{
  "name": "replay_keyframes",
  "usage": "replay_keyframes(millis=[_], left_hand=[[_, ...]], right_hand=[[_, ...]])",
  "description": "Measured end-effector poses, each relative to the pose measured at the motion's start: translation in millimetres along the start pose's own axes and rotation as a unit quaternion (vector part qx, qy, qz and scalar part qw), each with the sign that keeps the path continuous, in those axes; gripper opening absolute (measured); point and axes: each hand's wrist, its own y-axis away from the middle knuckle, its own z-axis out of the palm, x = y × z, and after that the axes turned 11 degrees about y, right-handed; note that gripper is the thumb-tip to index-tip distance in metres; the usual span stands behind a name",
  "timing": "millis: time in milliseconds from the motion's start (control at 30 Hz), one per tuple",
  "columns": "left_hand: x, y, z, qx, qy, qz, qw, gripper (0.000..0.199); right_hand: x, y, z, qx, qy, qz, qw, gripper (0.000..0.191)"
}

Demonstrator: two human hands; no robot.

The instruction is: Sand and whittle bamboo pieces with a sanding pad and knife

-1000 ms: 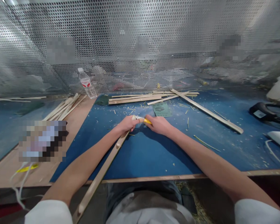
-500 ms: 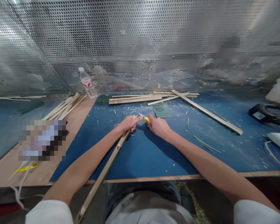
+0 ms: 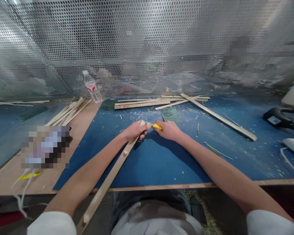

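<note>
Left hand (image 3: 134,130), fingers curled round a bamboo strip (image 3: 110,186); right hand (image 3: 168,130), fingers pinching a yellow-handled knife (image 3: 157,126).

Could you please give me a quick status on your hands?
Left hand gripping bamboo strip; right hand holding yellow-handled knife at its end; shavings scattered on blue mat.

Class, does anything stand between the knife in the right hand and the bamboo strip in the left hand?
Nothing visible does: the yellow-handled knife in the right hand points straight at the end of the bamboo strip held by the left hand.
</note>
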Motion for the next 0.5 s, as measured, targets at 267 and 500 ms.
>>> replay_keyframes(millis=[267,500], left_hand=[[2.6,2.4,4.9,0.016,-0.037,-0.001,0.999,0.035],[-5.9,-0.3,1.9,0.04,-0.178,0.068,0.981,0.036]], right_hand=[[4.0,-1.2,1.8,0.005,0.017,0.0,1.0,0.035],[5.7,-1.3,2.7,-0.017,0.026,-0.018,0.999,0.037]])
